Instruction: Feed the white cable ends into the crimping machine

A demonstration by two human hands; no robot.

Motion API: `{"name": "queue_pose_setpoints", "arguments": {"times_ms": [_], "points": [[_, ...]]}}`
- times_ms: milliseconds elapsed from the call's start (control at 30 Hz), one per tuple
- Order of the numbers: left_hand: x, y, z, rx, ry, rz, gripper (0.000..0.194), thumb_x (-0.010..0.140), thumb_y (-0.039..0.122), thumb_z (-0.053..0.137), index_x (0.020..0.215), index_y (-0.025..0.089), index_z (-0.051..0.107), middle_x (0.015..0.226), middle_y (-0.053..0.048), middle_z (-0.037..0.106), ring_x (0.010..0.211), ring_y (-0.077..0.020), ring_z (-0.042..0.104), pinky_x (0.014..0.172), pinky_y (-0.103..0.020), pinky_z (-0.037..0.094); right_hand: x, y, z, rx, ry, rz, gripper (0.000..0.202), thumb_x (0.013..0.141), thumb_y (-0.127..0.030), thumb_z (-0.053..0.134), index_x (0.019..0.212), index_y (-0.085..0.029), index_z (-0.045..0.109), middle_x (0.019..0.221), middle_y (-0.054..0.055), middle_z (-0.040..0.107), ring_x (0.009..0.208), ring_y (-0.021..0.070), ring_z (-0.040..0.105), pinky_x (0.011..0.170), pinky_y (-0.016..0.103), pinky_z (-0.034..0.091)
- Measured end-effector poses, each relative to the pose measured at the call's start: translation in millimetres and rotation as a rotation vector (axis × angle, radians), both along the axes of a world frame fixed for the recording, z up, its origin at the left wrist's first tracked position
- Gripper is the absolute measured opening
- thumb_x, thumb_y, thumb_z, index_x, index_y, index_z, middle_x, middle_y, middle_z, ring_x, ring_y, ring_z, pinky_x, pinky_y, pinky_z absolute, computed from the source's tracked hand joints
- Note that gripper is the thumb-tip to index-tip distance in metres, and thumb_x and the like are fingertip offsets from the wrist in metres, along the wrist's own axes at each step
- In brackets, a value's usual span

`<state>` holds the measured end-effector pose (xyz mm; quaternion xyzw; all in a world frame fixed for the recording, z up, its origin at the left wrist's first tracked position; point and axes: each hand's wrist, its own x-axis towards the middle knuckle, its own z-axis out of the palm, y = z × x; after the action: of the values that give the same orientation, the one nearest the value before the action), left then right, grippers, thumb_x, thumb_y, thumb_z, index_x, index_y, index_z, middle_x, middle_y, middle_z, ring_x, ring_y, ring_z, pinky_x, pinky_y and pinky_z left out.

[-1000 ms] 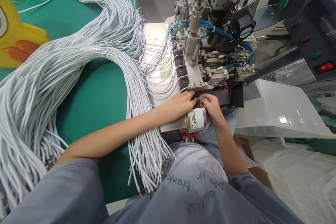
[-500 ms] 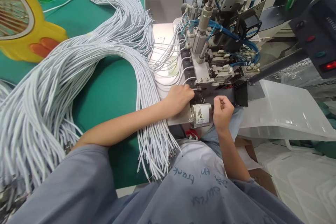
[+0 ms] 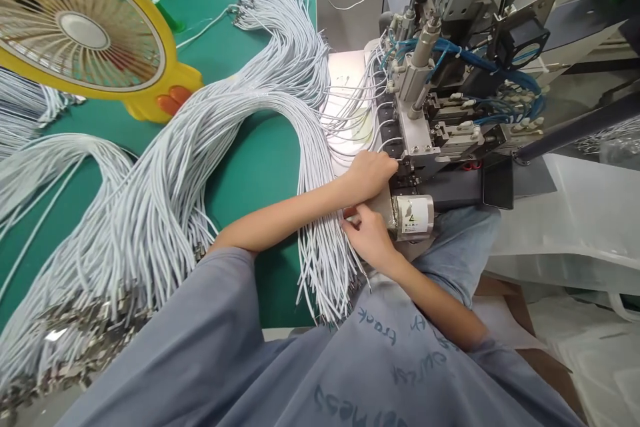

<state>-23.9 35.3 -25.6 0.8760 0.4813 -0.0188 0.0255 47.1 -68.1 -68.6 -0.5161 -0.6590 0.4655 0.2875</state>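
My left hand [image 3: 371,177] is closed at the front edge of the machine [image 3: 417,120], its fingertips by the black block where white cables enter; what it pinches is too small to make out. Just below its wrist, my right hand [image 3: 369,232] reaches to the edge of the hanging bundle of white cables [image 3: 320,240]. The thumb and fingers of that hand are bent close together beside the cables, and anything between them is hidden. A labelled clear packet or roll [image 3: 414,215] lies to the right of both hands.
More white cables [image 3: 165,213] with metal ends spread over the green table [image 3: 265,167]. A yellow fan [image 3: 185,83] stands at the upper left. A black tray [image 3: 497,183] sits right of the machine, and white plastic sheeting [image 3: 590,207] lies beyond it.
My right hand has moved left from beside the machine, past the labelled packet, to the cable bundle. My left hand stays at the machine. The view has shifted left, showing more of the fan.
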Motion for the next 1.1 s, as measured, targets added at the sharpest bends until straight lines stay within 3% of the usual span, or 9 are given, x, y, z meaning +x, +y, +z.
{"name": "queue_pose_setpoints", "arguments": {"times_ms": [167,300,433,533,700,867,967,1033,1100], "points": [[2,-3,7.2,-0.017,0.008,0.013,0.026,0.084,0.012,0.041,0.074,0.009,0.065,0.074,-0.013,0.064,0.062,-0.0193,0.06,0.053,-0.027,0.032,-7,7,-2.6,-0.122,0.149,-0.1,0.006,0.071,-0.022,0.057,0.071,-0.018,0.052,0.066,0.002,0.062,0.06,0.0161,0.059,0.06,0.028,0.046],[10,-23,22.0,-0.105,-0.283,-0.11,0.035,0.092,0.027,0.039,0.078,0.012,0.066,0.075,-0.008,0.064,0.064,-0.0148,0.058,0.055,-0.025,0.034,9,2,-0.5,-0.135,0.195,-0.044,0.017,0.079,-0.028,0.045,0.072,-0.018,0.056,0.06,0.003,0.059,0.062,0.0192,0.057,0.064,0.032,0.048],[15,-41,28.2,-0.338,-0.625,-0.365,0.036,0.094,0.036,0.038,0.1,0.012,0.065,0.089,-0.007,0.063,0.077,-0.0129,0.058,0.067,-0.022,0.04,45,1,13.4,-0.025,0.13,0.05,0.027,0.08,-0.023,0.043,0.1,-0.018,0.061,0.089,0.009,0.066,0.096,0.0235,0.059,0.092,0.039,0.043],[14,-42,29.2,-0.5,-0.69,-0.439,0.037,0.096,0.036,0.035,0.101,0.012,0.063,0.095,-0.008,0.063,0.085,-0.0141,0.057,0.076,-0.023,0.041,64,2,26.6,-0.063,0.037,0.077,0.031,0.083,-0.023,0.042,0.109,-0.019,0.059,0.101,0.01,0.065,0.106,0.0232,0.056,0.098,0.04,0.039],[11,-37,41.9,-0.631,-0.638,-0.45,0.04,0.096,0.037,0.032,0.086,0.012,0.061,0.081,-0.006,0.06,0.072,-0.0127,0.054,0.068,-0.023,0.039,69,-1,36.2,-0.261,0.144,0.221,0.017,0.086,-0.029,0.046,0.088,-0.02,0.061,0.069,0.001,0.06,0.065,0.016,0.059,0.067,0.03,0.051],[9,-40,54.0,-0.811,-0.618,-0.474,0.037,0.096,0.036,0.035,0.089,0.013,0.063,0.088,-0.006,0.066,0.076,-0.0128,0.057,0.07,-0.023,0.04,73,-11,41.1,-0.492,0.295,0.338,0.022,0.09,-0.037,0.043,0.078,-0.02,0.051,0.062,-0.005,0.044,0.046,0.0071,0.046,0.05,0.022,0.046],[9,-41,54.2,-0.878,-0.641,-0.505,0.036,0.095,0.037,0.038,0.092,0.013,0.064,0.095,-0.007,0.067,0.084,-0.0141,0.059,0.074,-0.023,0.042,83,-13,49.8,-0.614,0.273,0.498,0.029,0.09,-0.04,0.041,0.072,-0.02,0.049,0.059,-0.005,0.042,0.042,0.0055,0.034,0.039,0.02,0.033],[9,-40,50.4,-0.883,-0.647,-0.512,0.038,0.094,0.038,0.038,0.091,0.012,0.065,0.093,-0.008,0.067,0.081,-0.0142,0.06,0.071,-0.024,0.043,90,-12,54.4,-0.562,0.239,0.432,0.03,0.089,-0.039,0.044,0.068,-0.019,0.05,0.057,-0.005,0.042,0.044,0.0063,0.033,0.039,0.021,0.029],[9,-37,43.6,-0.86,-0.666,-0.483,0.039,0.093,0.041,0.041,0.089,0.011,0.066,0.089,-0.007,0.068,0.075,-0.0136,0.059,0.067,-0.024,0.042,100,-9,56.3,-0.378,0.214,0.217,0.031,0.086,-0.036,0.05,0.062,-0.018,0.05,0.056,-0.003,0.045,0.05,0.0077,0.038,0.044,0.021,0.035]]}}
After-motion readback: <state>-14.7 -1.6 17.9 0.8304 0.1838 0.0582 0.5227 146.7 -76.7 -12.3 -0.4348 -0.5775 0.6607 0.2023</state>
